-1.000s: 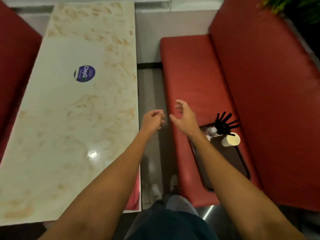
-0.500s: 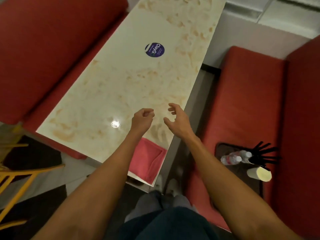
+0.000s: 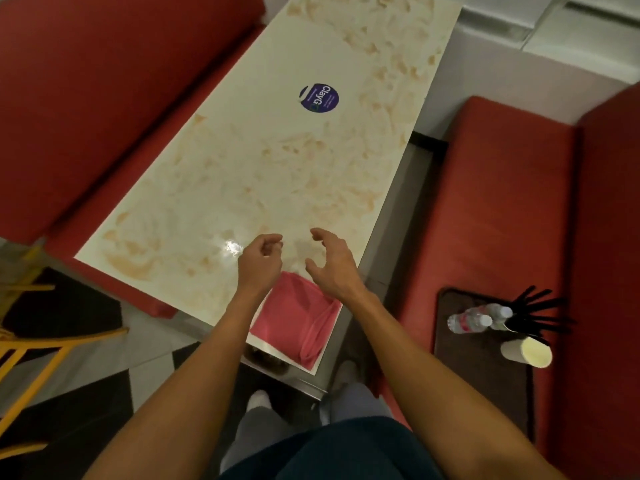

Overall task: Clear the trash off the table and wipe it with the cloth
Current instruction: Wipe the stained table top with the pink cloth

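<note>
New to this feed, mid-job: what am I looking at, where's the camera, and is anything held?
No machine: a person works with bare hands, filmed by a camera on their head looking down. The left hand, fingers curled, and the right hand, fingers spread, hover over the near end of the table; neither holds anything. A pink cloth lies at its near corner, a round blue sticker farther up. On the red bench at right, a dark tray carries bottles, a paper cup and black sticks.
</note>
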A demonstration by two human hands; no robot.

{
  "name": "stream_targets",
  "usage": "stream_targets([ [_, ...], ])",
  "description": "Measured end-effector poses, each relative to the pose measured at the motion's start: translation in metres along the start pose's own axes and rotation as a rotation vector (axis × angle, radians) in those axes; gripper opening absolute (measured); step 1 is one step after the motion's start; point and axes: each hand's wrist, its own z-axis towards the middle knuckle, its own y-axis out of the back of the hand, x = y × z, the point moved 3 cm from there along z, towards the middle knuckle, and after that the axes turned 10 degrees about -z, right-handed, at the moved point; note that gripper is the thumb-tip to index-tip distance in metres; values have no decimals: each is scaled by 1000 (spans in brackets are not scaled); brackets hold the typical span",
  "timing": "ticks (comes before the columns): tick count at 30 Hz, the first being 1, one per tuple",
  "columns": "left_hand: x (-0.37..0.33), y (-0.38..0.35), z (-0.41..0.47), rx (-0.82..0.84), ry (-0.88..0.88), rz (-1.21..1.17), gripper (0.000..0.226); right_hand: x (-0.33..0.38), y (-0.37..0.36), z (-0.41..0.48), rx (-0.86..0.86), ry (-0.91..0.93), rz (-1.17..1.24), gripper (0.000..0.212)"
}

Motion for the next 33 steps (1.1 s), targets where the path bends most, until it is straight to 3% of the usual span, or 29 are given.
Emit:
stream_targets([
  [4,7,9,11,34,-63,30,22,6,-15,-3,-50,-16,-17,66],
  [10,27,27,34,214,-209,113,29,26,-47,-16,-212,-57,-26,64],
  [20,54,66,35,433,-415,260,33,57,-100,-83,-435,-264,-10,59],
  [26,87,72,37,503,-585,450,43,59,-130,-105,-447,-278,-85,57],
  [33,103,66,36,442,-703,497,42,32,-146,-116,-394,-379,-347,71],
])
